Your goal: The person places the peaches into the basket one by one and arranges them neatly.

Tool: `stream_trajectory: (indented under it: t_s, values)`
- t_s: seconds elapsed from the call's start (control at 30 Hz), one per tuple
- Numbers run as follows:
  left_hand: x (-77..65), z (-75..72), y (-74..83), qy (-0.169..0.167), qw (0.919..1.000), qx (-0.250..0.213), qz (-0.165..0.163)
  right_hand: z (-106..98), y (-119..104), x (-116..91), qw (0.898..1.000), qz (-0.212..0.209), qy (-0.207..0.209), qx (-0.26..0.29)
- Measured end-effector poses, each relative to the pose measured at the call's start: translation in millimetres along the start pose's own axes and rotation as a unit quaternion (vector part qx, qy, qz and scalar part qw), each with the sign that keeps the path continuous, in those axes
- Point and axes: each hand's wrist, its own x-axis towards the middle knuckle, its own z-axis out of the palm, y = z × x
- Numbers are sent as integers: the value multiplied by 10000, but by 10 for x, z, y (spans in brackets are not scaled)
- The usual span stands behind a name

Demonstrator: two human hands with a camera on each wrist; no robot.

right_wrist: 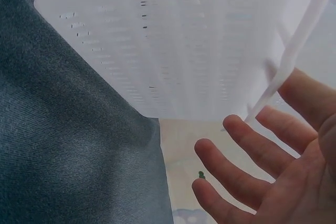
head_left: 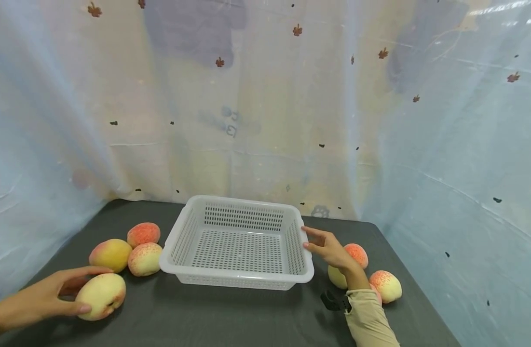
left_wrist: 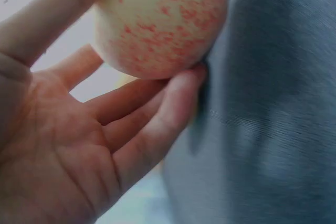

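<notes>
With a white basket as clock centre, we see, nearest, at 8, the left hand, thumb and fingers clamped on a pale peach; at 4, speckled peaches beside the right sleeve; at 3, the right hand touching the rim, fingers spread apart; at 9, three more peaches; beyond, at 12, a curtain

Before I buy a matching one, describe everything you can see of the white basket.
The white basket is shallow and rectangular, apparently plastic, with slotted walls, a perforated floor and a smooth, flared rim with rounded corners. It sits upright, opening upward, with nothing visible inside, around the middle of the dark tabletop. The right hand touches the rim at its right end.
</notes>
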Motion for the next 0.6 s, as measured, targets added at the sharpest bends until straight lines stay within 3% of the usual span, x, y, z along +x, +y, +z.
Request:
stream_trajectory:
  t_s: [0.13,0.27,0.33,0.47,0.53,0.6]
  values:
    - [67,-12,189,469,9967,360,560,-4,-4,-36,9999,78,94,-51]
    - [182,-4,465,642,9896,518,1177,17,-9,-50,9999,148,82,-38]
    - [260,13,638,778,9864,787,1215,23,-9,-42,9999,154,67,-10]
    - [511,16,954,844,9859,872,1148,18,-13,-14,9999,126,100,47]
    - [669,4,1055,769,9878,727,1147,11,-20,-9,9999,101,96,38]
    - [826,-5,1125,864,9859,871,1141,1,-28,-12,9999,79,103,13]
